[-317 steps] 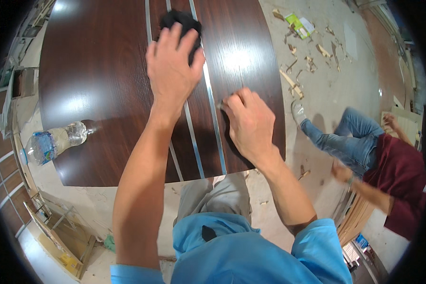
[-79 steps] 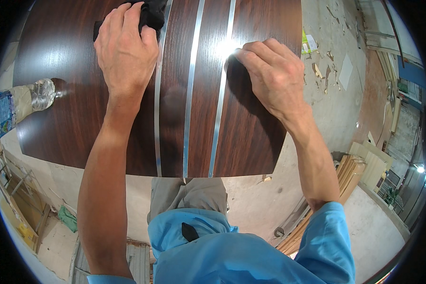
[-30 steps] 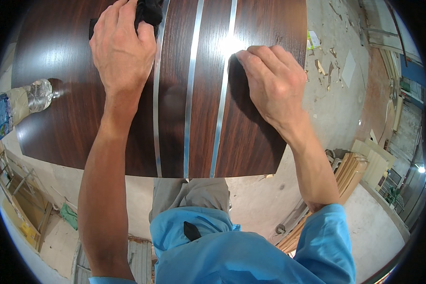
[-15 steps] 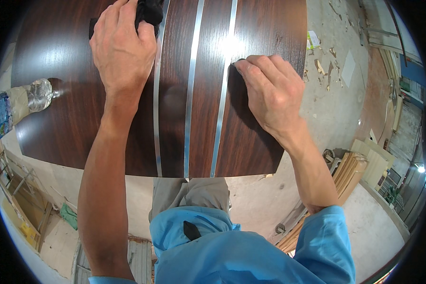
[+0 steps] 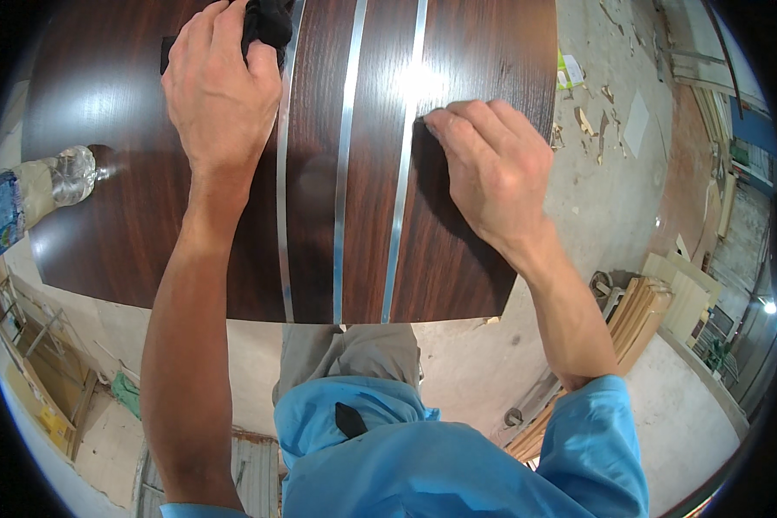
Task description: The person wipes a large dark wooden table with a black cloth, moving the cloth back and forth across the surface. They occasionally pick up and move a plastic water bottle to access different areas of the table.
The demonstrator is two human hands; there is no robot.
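Toward the left rim, a plastic bottle (image 5: pixel 39 194) is sitting by the left edge of the brown board (image 5: pixel 147 242), just as a second ago. The left hand (image 5: pixel 220 99) is still lying over a black cloth (image 5: pixel 269 24), which is now bunching beside the left strip (image 5: pixel 283 173) — ten seconds ago it was covering the middle strip (image 5: pixel 343 173). The right hand (image 5: pixel 501 168), well apart from the left, is bringing its fingertips slightly nearer the body than a second ago, beside the right strip (image 5: pixel 401 190).

The board is lying beneath both hands, its shiny strips running away from the body, the middle and right ones leaning rightward at their far ends. The cloth is spreading crosswise.

The bottle's outer end is fading into darkness. The left hand is hiding much of the cloth — whether it is gripping or pressing, I cannot tell. The board's far end is running out of view. The right thumb and fingers are pinching a small dark thing (image 5: pixel 420 120), hard to make out near the glare.
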